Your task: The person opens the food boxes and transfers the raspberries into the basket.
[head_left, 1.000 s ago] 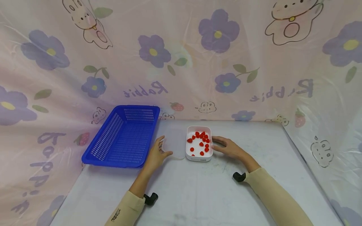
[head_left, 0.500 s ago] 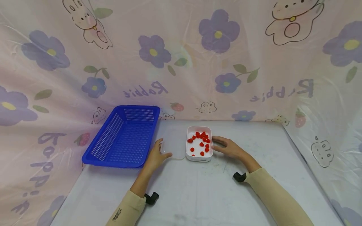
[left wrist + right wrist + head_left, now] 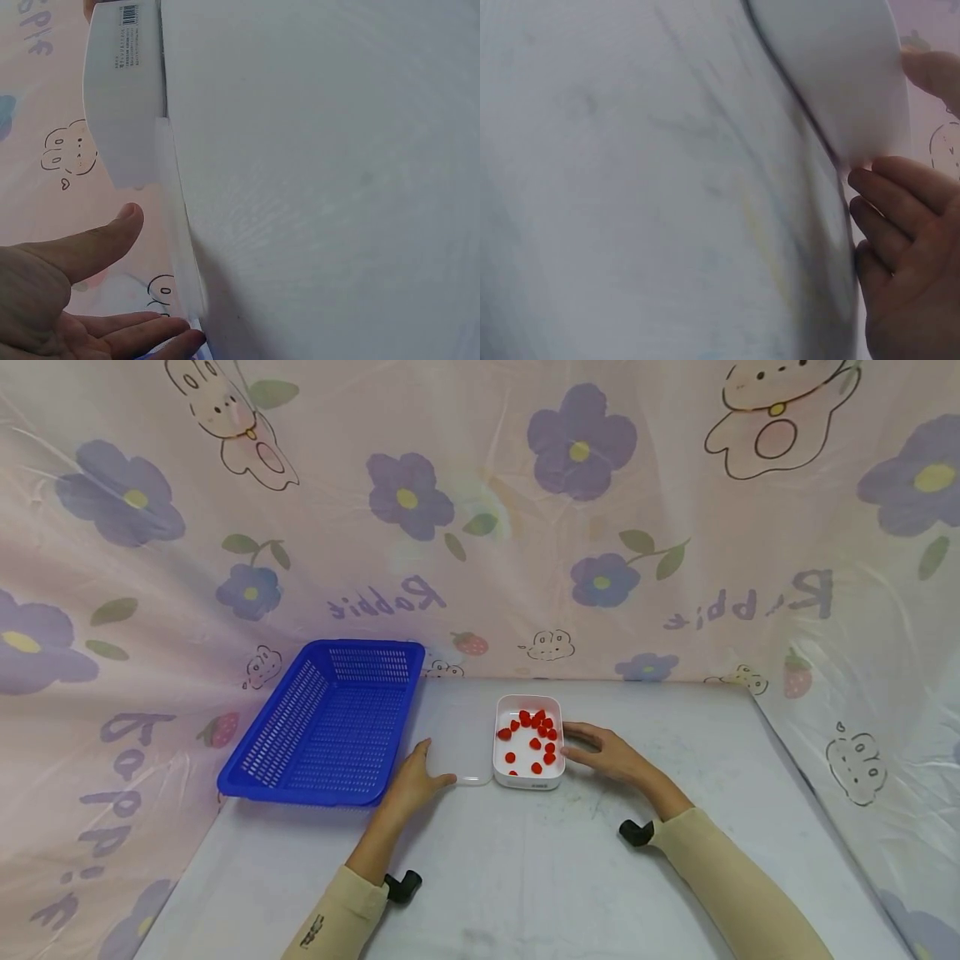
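A white rectangular box (image 3: 527,783) stands on the table with several small red pieces (image 3: 535,743) in it, strawberry-like in shape. Against its left side lies a flat translucent lid (image 3: 465,745). My left hand (image 3: 411,783) is at the lid's left edge, thumb and fingers spread; in the left wrist view its fingertips reach the far end of the lid (image 3: 180,225). On the other side, my right hand (image 3: 611,754) touches the box's right wall. The right wrist view has the fingers extended low by that wall (image 3: 855,82) and the thumb near the rim.
A blue perforated basket (image 3: 386,718) stands to the left, close to my left hand. The white table (image 3: 525,877) meets a curtain (image 3: 495,552) printed with flowers and rabbits at the back and sides.
The lid, slightly tilted before, now lies flat beside the box. My left hand has let go of it and drawn slightly back, with the fingers lower. My right hand stays in place.
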Motion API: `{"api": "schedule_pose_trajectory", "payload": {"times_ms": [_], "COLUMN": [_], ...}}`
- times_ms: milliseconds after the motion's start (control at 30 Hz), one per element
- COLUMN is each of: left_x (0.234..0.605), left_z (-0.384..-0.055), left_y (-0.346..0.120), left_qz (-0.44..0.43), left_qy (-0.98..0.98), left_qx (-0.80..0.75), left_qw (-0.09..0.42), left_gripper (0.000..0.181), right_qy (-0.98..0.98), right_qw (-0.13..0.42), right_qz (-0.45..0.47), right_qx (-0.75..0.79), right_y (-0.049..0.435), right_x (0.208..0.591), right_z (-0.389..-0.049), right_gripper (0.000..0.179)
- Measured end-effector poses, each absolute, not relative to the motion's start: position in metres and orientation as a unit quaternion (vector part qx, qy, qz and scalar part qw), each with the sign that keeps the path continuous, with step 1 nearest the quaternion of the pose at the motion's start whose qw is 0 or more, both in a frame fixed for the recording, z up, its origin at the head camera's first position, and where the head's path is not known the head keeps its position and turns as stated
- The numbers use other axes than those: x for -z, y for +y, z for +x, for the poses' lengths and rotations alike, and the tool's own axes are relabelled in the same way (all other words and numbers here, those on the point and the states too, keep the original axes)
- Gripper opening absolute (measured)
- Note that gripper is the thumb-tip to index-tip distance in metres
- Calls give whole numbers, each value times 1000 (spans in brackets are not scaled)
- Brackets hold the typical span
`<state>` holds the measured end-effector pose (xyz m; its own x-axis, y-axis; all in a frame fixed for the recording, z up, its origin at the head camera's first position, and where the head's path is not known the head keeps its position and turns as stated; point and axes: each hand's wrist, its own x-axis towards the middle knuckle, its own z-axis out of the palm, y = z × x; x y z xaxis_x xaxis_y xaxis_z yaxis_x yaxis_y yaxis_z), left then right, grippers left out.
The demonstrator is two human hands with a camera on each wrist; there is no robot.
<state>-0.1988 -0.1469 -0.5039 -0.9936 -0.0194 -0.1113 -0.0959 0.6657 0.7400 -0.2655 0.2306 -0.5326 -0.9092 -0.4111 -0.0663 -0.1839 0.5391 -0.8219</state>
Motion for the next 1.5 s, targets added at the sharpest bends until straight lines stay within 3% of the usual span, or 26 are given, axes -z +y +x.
{"api": "schedule_pose_trajectory", "payload": {"times_ms": [267,700,1233,1500], "left_x": [504,494,479,474], "left_z": [-198,-202,-224,-235], "left_y": [-145,-135,-113,-99], "left_qz": [-23,47,146,169], "left_qy": [918,919,916,912], "left_qx": [-393,-390,-372,-370], "left_qw": [47,35,35,60], "left_gripper": [86,57,36,31], "right_qy": [870,899,929,939], "right_qw": [105,65,27,31], "right_qz": [-179,-174,-228,-222], "right_qx": [448,397,290,262], "right_y": [228,219,201,194], "right_x": [532,521,521,522], "right_z": [-262,-253,-241,-237], "right_gripper": [71,81,131,137]}}
